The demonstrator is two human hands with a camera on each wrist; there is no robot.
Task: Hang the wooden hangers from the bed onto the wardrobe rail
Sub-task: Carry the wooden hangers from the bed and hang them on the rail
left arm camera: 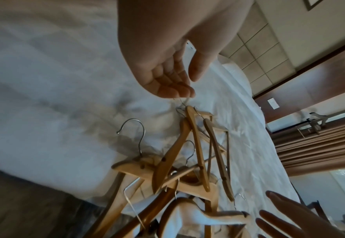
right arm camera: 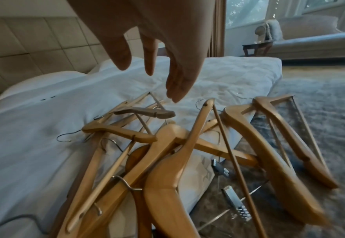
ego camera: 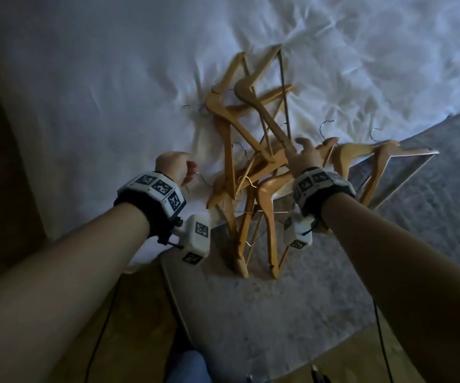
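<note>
Several wooden hangers (ego camera: 251,150) with metal hooks lie in a tangled pile on the white bed (ego camera: 112,78), some jutting past its corner. In the left wrist view the pile (left arm camera: 187,161) lies below my fingers. My left hand (ego camera: 175,165) hovers left of the pile, fingers loosely curled, thumb apart, holding nothing (left arm camera: 173,83). A free hook (ego camera: 201,179) lies just beside it. My right hand (ego camera: 305,154) hovers over the pile's right side with fingers spread and straight (right arm camera: 157,56), touching nothing. Two more hangers (ego camera: 361,156) overhang the bed edge at the right.
A grey rug (ego camera: 278,313) covers the floor beyond the bed corner, and wooden floor (ego camera: 140,313) lies near my feet. One hanger carries metal clips (right arm camera: 236,207). Pillows and a padded headboard (right arm camera: 35,48) are at the far end. The wardrobe rail is out of view.
</note>
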